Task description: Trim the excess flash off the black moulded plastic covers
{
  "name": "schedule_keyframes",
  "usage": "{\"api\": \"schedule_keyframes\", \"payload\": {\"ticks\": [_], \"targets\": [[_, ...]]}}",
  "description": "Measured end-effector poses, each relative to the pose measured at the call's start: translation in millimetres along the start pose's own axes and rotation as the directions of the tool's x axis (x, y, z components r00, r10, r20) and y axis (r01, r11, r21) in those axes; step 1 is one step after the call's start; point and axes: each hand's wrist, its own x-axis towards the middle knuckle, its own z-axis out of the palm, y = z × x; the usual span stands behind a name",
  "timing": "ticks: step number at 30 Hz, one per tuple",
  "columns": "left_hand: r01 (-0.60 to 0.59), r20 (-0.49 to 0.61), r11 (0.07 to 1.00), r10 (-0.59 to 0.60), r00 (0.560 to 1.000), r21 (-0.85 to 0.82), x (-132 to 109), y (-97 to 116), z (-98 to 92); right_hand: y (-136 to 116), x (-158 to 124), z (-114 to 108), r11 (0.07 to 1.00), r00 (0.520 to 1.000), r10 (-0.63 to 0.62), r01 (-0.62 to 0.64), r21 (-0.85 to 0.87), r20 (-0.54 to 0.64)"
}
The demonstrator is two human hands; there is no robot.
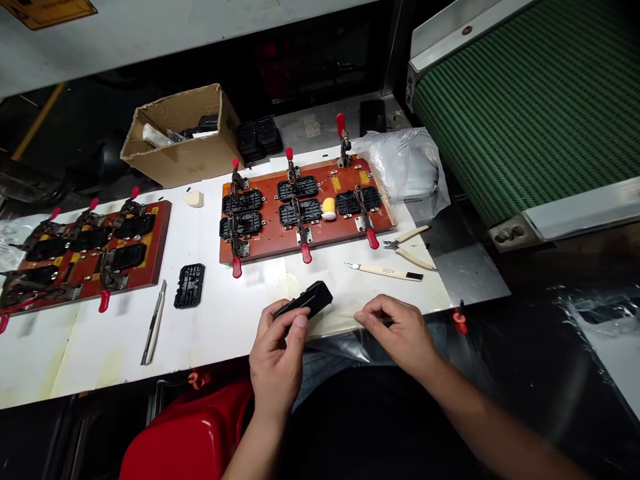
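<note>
Nearest the lens, the left hand (277,357) closes its fingers around a black rectangular plastic part (306,301), holding it just above the near edge of the white worktable (225,320). Beside it, the right hand (400,331) is curled with fingertips pinched; what it grips cannot be told. Beyond lies a red-brown fixture board (305,210) with 6 red-handled toggle clamps, cream-handled cutters (410,248), a cream-handled knife (385,271) and a loose black ribbed plastic part (189,285).
</note>
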Motion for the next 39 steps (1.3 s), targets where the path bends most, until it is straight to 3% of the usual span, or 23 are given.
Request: {"api": "schedule_keyframes", "payload": {"ticks": [5,10,17,24,31,39], "targets": [[-0.085,0.070,0.995,0.082,0.994,0.051,-1.1,2.7,3.0,-3.8,0.8,-0.4,0.997,0.995,-0.083,0.083,0.008,0.052],[-0.134,0.223,0.989,0.119,0.968,0.055,0.5,6.2,11.7,-7.0,0.7,0.3,0.988,0.983,-0.148,0.152,-0.034,0.112],[-0.018,0.360,0.999,0.030,0.932,-0.037,2.7,11.1,21.6,-0.7,-2.5,2.4,0.949,0.949,-0.290,0.302,-0.088,0.126],[-0.019,0.396,0.997,0.046,0.917,-0.072,7.2,10.0,21.6,0.3,-3.3,2.9,0.924,0.927,-0.347,0.364,-0.118,0.142],[-0.038,0.338,0.998,0.054,0.940,-0.054,10.4,6.2,20.2,-5.2,-2.7,3.1,0.957,0.945,-0.268,0.283,-0.058,0.187],[-0.029,0.288,0.998,0.044,0.957,-0.055,11.2,1.5,19.5,-1.5,-6.3,1.9,0.981,0.973,-0.185,0.190,-0.025,0.139]]}}
